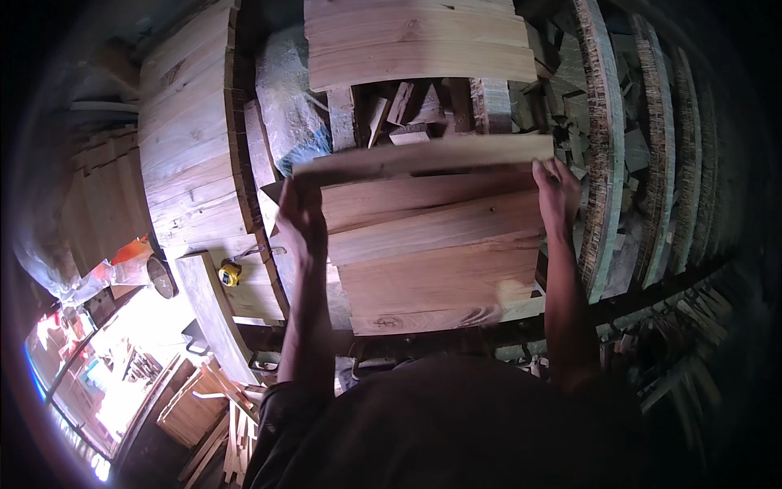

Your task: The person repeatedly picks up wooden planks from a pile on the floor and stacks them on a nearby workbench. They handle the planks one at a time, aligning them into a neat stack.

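One wooden board (423,156) is held raised by its two ends above a stack of about four boards (432,261). The left hand (300,218) is closed around its left end, the right hand (556,191) around its right. One yellow tape measure (230,273) lies left. Offcuts behind are hard to count.

A bundle wrapped in clear crinkled plastic film (287,106) lies upright between the left stack of wooden boards and the far boards; a white and orange plastic bag (98,273) slumps at the left edge, below that stack
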`<state>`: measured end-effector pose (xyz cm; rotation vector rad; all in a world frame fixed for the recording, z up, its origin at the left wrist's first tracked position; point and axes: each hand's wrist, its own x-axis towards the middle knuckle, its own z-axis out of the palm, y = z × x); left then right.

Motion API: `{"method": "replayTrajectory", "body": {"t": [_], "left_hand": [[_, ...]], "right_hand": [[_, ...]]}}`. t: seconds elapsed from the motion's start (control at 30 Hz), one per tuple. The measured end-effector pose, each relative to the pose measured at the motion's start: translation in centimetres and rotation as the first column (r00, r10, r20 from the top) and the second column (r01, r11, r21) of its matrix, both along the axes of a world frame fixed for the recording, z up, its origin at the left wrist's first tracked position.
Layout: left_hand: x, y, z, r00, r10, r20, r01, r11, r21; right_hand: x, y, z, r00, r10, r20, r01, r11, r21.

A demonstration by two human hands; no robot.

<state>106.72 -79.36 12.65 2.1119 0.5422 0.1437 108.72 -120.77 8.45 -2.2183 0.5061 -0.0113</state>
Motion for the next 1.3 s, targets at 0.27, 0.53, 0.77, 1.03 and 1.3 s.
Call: {"method": "replayTrajectory", "body": {"t": [0.27, 0.53, 0.77, 1.03, 1.3], "left_hand": [[11.0, 2.7, -8.3, 0.998, 0.044, 0.041, -0.027, 0.936, -0.351], [13.1, 2.8, -12.0, 0.998, 0.022, 0.062, 0.01, 0.885, -0.465], [15.4, 2.5, -9.6, 0.99, -0.098, -0.099, 0.092, 0.994, -0.062], [12.9, 3.7, -13.0, 0.998, -0.039, -0.057, 0.038, 0.999, -0.027], [-6.1, 2.9, -5.7, 0.975, 0.133, -0.177, -0.167, 0.967, -0.191]], "right_hand": [[9.4, -0.8, -2.3, 0.999, -0.05, 0.02, 0.051, 0.997, -0.052], [11.7, -1.8, -6.9, 0.995, -0.032, 0.093, -0.002, 0.939, 0.345], [12.4, -2.9, -6.7, 0.994, 0.095, -0.055, -0.076, 0.957, 0.279], [10.8, -3.6, -8.5, 0.997, 0.038, -0.061, -0.014, 0.937, 0.349], [-2.5, -8.7, -7.2, 0.993, -0.037, -0.109, 0.061, 0.974, 0.218]]}}
